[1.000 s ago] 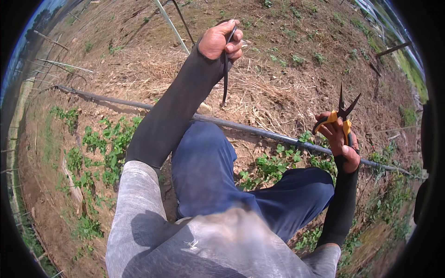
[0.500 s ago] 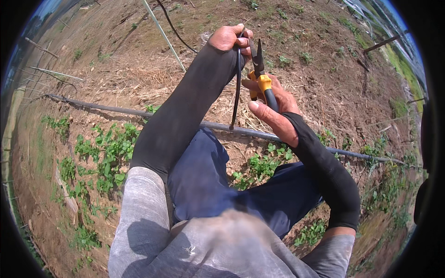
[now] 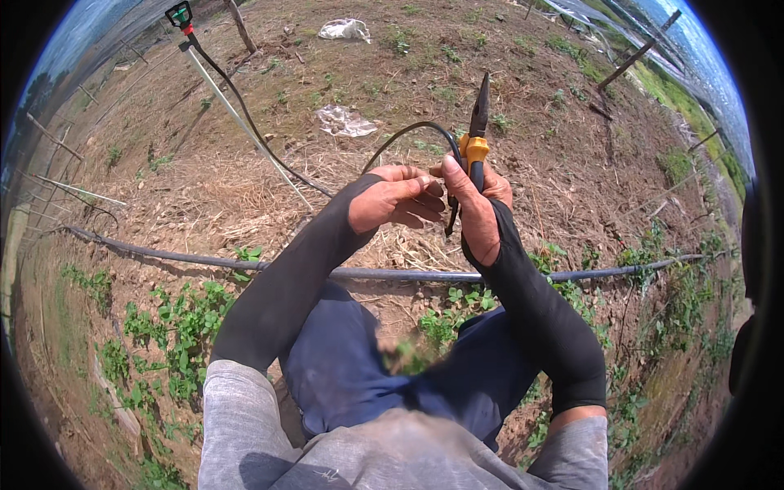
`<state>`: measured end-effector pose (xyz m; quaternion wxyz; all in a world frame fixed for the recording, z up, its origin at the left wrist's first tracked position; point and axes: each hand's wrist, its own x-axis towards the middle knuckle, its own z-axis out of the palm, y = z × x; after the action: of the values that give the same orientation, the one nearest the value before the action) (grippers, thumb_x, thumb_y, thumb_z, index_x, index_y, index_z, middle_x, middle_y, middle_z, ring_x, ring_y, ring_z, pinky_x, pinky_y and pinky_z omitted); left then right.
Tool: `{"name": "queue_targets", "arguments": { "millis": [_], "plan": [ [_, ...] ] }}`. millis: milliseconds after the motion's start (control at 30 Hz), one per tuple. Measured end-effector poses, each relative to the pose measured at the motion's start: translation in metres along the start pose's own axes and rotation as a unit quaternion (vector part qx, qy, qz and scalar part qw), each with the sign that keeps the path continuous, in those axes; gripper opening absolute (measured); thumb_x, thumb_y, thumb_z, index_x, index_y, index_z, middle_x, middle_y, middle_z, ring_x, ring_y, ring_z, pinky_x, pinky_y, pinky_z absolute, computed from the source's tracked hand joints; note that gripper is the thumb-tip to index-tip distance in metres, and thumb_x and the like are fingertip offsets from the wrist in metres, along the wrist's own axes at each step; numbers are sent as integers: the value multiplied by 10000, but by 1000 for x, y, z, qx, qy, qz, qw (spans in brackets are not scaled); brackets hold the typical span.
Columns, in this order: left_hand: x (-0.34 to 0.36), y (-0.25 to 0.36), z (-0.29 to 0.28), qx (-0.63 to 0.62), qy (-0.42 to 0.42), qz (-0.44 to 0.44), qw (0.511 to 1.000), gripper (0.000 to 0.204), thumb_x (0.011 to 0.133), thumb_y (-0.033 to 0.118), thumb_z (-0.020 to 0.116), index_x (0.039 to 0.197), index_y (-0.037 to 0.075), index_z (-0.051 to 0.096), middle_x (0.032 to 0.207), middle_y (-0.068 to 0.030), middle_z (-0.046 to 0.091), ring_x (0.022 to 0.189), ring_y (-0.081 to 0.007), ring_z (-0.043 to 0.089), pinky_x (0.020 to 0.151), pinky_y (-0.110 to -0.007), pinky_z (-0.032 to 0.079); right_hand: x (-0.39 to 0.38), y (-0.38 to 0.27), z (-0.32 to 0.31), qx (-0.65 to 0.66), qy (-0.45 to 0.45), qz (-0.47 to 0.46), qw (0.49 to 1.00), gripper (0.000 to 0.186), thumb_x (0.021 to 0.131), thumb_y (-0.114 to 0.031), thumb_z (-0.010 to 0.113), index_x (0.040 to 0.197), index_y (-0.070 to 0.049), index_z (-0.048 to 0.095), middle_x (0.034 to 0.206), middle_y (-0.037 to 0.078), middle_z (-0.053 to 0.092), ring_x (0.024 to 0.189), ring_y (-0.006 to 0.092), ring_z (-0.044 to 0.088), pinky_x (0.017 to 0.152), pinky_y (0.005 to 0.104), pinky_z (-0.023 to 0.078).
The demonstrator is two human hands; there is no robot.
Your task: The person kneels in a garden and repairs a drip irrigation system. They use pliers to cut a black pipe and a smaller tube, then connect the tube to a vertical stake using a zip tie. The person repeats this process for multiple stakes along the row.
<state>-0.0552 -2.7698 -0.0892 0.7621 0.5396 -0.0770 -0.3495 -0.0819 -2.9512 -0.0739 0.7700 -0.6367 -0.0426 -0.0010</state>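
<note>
Pliers [image 3: 476,149] stood upright in the right hand [image 3: 483,211], a black tube [image 3: 425,124] beside its thumb.
The right fingers were wrapped around the handles; the tube arched above the fingertips, its end hanging just below them, between the hands. The left hand [image 3: 385,201] had thumb and forefinger drawn together just left of the tube; whether they pinched anything could not be told. Bodyward of the fingers ran a grey pipe [image 3: 408,274]; well beyond the left fingers stood a sprinkler [image 3: 179,15].
</note>
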Motion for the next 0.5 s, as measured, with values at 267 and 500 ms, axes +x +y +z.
{"name": "queue_targets", "arguments": {
  "millis": [267,500],
  "plan": [
    [-15,-19,27,111,-8,26,993,365,930,152,591,1238,-25,510,1085,-139,640,1009,-214,648,845,-326,523,11,7,4,87,89,50,991,296,880,-313,704,923,-20,698,673,-59,488,595,43,393,555,215,312],
    [-13,-24,24,74,28,4,997,204,892,131,638,1059,24,591,990,-82,653,898,-152,647,785,-281,505,18,14,4,67,89,40,993,340,881,-355,692,968,-26,701,705,-28,526,673,79,454,635,234,371]
  ]
}}
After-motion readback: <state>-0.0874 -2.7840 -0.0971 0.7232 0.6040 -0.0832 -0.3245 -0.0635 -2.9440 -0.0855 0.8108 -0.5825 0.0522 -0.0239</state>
